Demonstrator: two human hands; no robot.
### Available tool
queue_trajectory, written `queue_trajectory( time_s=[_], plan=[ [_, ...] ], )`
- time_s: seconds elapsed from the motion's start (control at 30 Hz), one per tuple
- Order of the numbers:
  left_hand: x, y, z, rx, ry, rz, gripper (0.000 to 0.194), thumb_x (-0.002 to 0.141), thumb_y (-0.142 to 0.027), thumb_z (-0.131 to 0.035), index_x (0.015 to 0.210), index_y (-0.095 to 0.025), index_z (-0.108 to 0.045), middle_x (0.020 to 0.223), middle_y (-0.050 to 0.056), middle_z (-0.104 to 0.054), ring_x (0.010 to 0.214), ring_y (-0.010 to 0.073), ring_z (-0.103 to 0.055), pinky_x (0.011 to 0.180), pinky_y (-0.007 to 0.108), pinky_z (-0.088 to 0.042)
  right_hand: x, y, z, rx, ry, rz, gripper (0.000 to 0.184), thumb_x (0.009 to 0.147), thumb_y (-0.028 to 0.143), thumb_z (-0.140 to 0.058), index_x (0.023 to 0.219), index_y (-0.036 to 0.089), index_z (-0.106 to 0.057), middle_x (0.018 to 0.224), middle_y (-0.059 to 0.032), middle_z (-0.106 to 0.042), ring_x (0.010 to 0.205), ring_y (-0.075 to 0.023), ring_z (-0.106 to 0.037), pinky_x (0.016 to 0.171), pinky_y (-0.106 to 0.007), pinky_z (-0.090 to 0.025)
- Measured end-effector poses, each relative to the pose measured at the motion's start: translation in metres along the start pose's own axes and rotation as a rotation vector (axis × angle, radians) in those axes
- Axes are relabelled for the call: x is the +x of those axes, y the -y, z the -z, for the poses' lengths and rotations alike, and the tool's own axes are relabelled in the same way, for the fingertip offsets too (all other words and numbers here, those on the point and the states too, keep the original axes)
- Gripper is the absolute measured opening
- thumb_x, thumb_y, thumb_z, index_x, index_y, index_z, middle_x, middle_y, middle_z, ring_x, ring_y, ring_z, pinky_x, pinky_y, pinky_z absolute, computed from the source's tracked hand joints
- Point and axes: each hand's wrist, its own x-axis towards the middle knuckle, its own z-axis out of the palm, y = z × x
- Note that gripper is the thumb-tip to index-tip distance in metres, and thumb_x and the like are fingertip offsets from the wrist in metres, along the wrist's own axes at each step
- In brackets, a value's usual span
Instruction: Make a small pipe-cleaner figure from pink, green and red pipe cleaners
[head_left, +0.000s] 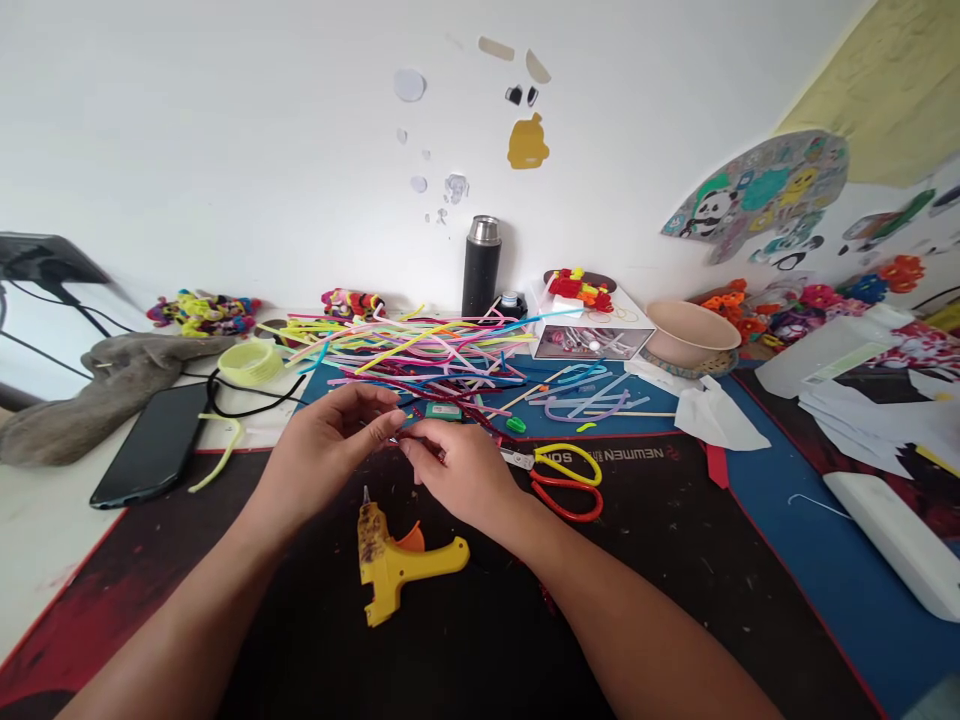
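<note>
A thin, dark-reddish strand [395,438], mostly covered by fingers and too small to read in detail, bridges two bare hands just beyond the nozzle of a yellow glue gun [384,560]. The left hand [330,440], beyond the glue gun to its left, and the right hand [466,470], beyond it to the right, angle inward, thumbs and fingers pinching the strand, as scissors [566,480] lie right of the glue gun

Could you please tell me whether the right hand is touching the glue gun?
Apart: in the head view, dark mat shows between the right hand and the glue gun.
</note>
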Motion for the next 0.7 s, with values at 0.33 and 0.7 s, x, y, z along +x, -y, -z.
queue_trajectory(
  time_s=[0.33, 0.7],
  plan=[
    [0.003, 0.007, 0.011, -0.209, 0.024, 0.086, 0.049, 0.072, -0.061, -0.094, 0.102, -0.025, -0.080, 0.102, 0.007, -0.081, 0.090, 0.0261, -0.074, 0.078, 0.035, -0.063, -0.001, 0.003, 0.003, -0.018, -0.005, 0.020, 0.023, 0.106, 0.032, -0.064, 0.087, 0.025, -0.077, 0.068, 0.0004, -0.072, 0.063, -0.0168, -0.063, 0.062, -0.029, -0.037],
    [0.007, 0.009, 0.010, -0.244, 0.164, 0.140, 0.058, 0.070, -0.058, -0.096, 0.107, -0.019, -0.074, 0.100, 0.008, -0.080, 0.089, 0.0264, -0.077, 0.083, 0.039, -0.065, 0.003, -0.001, 0.012, 0.110, -0.075, -0.005, 0.034, 0.108, 0.034, -0.058, 0.077, 0.023, -0.069, 0.063, 0.0031, -0.068, 0.062, -0.0145, -0.062, 0.064, -0.027, -0.040]
  ],
)
